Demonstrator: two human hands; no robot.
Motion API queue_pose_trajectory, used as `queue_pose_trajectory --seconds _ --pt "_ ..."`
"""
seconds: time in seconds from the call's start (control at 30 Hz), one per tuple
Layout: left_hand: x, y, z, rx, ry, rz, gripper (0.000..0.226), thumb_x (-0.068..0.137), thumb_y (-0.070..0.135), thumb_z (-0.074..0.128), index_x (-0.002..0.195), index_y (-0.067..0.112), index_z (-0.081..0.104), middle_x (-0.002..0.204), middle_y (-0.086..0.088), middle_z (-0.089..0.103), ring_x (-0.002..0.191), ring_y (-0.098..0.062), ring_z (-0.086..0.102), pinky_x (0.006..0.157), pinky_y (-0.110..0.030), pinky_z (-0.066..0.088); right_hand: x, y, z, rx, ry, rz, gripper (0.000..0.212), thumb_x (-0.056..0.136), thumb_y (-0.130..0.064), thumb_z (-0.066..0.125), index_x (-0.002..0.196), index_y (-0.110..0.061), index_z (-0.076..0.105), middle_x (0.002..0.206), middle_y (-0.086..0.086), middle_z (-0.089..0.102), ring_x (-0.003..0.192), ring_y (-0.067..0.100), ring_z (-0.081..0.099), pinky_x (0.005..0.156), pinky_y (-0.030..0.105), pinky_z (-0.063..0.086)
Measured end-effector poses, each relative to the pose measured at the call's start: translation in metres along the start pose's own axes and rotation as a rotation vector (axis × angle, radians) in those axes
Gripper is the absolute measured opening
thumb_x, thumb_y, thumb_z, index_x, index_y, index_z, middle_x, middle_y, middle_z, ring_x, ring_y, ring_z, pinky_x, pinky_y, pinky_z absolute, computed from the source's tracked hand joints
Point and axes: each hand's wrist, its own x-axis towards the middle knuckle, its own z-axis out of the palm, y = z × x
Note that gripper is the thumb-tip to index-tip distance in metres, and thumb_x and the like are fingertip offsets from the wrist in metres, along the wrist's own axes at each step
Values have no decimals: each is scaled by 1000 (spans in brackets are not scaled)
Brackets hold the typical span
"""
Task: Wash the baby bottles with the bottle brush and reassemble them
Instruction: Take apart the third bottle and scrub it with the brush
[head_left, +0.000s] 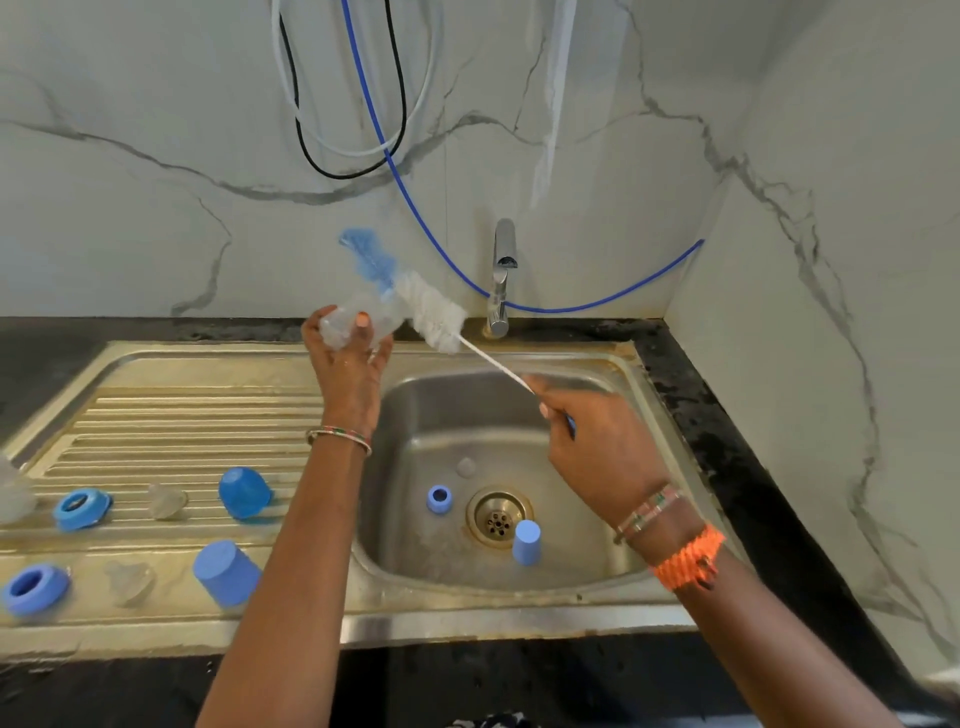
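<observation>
My left hand grips a clear baby bottle above the sink's back-left corner. My right hand holds the thin handle of a bottle brush with blue and white bristles; the brush head is beside the bottle's mouth, outside it. On the drainboard lie two blue caps, two blue collar rings and two clear nipples. In the sink basin sit a small blue ring and a light-blue cap near the drain.
A chrome tap stands behind the basin, no water running. Blue, black and white hoses hang on the marble wall. Another clear bottle shows at the left edge. Dark countertop borders the sink on the right.
</observation>
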Motion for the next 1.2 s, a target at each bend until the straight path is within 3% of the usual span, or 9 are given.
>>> queue_pose_trajectory --seconds 0.1,0.23,0.33,0.47,0.67,0.8,0.93,1.07,1.2 --pt "0 7 -3 19 -71 -19 29 91 3 58 105 25 43 120 -6 47 115 -32 53 85 -36 55 -16 4 -4 -21 17 -1 44 92 -12 49 129 -36 56 64 -3 53 57 19 51 53 29 40" --pt "-29 -9 13 136 -343 -47 31 89 2 58 106 25 46 119 -1 47 109 -23 59 85 -35 56 10 -7 0 -22 32 3 43 93 -13 47 131 -32 54 72 2 54 71 27 59 61 32 45" --pt "-28 -10 14 131 -248 4 31 89 0 55 105 25 46 116 1 48 106 -22 59 82 -34 56 15 -11 3 -52 6 26 42 94 -15 45 132 -33 54 78 6 58 75 30 58 61 30 39" --pt "1 9 -4 34 -30 23 29 91 2 56 103 25 43 118 -3 47 111 -28 55 82 -35 56 -16 -6 3 -91 -42 38 45 96 -17 43 135 -39 48 66 -4 44 62 20 47 58 28 34" --pt "-16 -6 -7 268 -405 -6 46 69 26 73 106 25 48 126 -9 43 115 -28 55 86 -45 54 13 -5 8 -102 12 78 45 94 -14 43 135 -31 50 84 9 62 75 31 60 63 36 47" --pt "-5 2 -13 310 -355 72 45 70 27 75 107 24 49 121 -9 46 110 -30 54 88 -53 47 0 2 6 -64 -13 74 44 93 -14 46 131 -35 53 65 -1 54 62 25 57 57 34 47" --pt "7 13 -20 313 -303 81 46 69 27 75 106 25 48 110 -2 47 101 -22 54 84 -45 49 -29 -3 5 -62 -81 108 42 96 -17 45 132 -38 51 54 -9 40 47 9 38 47 23 28" --pt "-8 -5 -11 385 -495 83 43 72 26 73 108 27 48 117 -5 47 110 -28 52 81 -39 54 12 -2 10 -35 16 114 38 93 -15 46 127 -26 59 77 7 63 68 27 59 63 38 51" --pt "-1 -1 -16 306 -373 105 47 71 25 74 109 24 46 121 -4 46 115 -30 54 78 -34 55 11 -1 12 -55 7 91 38 95 -16 45 129 -27 57 74 5 60 65 24 57 62 38 50"
